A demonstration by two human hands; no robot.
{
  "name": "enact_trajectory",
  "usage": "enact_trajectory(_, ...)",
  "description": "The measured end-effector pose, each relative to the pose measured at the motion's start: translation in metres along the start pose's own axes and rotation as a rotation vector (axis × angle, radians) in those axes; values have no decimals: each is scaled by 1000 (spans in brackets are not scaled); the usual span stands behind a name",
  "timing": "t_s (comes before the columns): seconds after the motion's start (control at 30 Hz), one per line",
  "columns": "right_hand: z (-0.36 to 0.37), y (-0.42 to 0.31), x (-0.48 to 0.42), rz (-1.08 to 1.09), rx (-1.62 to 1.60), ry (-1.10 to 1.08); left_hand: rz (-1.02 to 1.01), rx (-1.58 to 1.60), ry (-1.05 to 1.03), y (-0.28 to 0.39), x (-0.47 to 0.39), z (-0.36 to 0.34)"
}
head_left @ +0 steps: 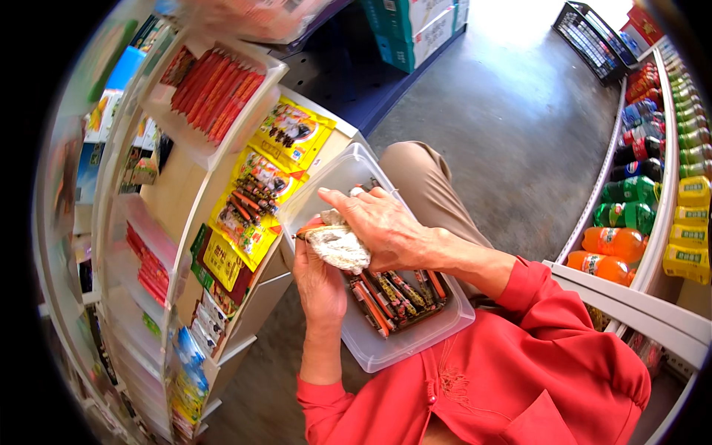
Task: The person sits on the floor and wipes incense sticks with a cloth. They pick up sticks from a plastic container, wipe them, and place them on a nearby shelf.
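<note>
A clear plastic box (371, 356) rests on my lap, with dark and orange wrapped sticks (397, 297) lying in it. Above the box, my left hand (320, 278) grips a stick in orange and dark wrapping (305, 229). My right hand (389, 225) holds a crumpled whitish cloth (339, 249) against that stick. The fingertips of my left hand are partly hidden behind the cloth. More wrapped sticks (250, 197) lie on yellow packets (239, 222) on the shelf at the left.
A clear bin (272, 72) of red wrapped sticks (217, 92) stands at the upper left. Cartons (414, 33) are stacked on a blue platform (384, 105). Bottles (614, 243) line a shelf on the right. A black crate (595, 41) stands on the floor at the upper right.
</note>
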State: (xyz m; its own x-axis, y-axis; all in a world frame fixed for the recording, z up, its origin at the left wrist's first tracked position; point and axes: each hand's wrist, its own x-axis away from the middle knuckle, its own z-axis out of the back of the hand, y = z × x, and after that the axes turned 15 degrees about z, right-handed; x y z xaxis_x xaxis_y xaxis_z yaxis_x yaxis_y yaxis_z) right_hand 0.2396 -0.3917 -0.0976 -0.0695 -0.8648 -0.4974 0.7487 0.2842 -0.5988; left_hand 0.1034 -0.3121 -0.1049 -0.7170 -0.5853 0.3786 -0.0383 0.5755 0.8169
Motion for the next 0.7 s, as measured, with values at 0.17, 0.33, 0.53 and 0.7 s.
enact_trajectory(0.17, -3, -8, -17, 106, -63, -98, -107, 51, 206, 16, -4, 22)
enact_trajectory(0.33, 10, 9, -24, 191, -73, 175, -292, 339, 414, 57, -27, 91)
enact_trajectory(0.53, 18, 35, -37, -348, -519, 1021, 215, 104, 806, 53, -88, 227)
enact_trajectory(0.7, 0, 63, -25, -451, -510, 1230, 87, -608, 861, 77, -135, 253)
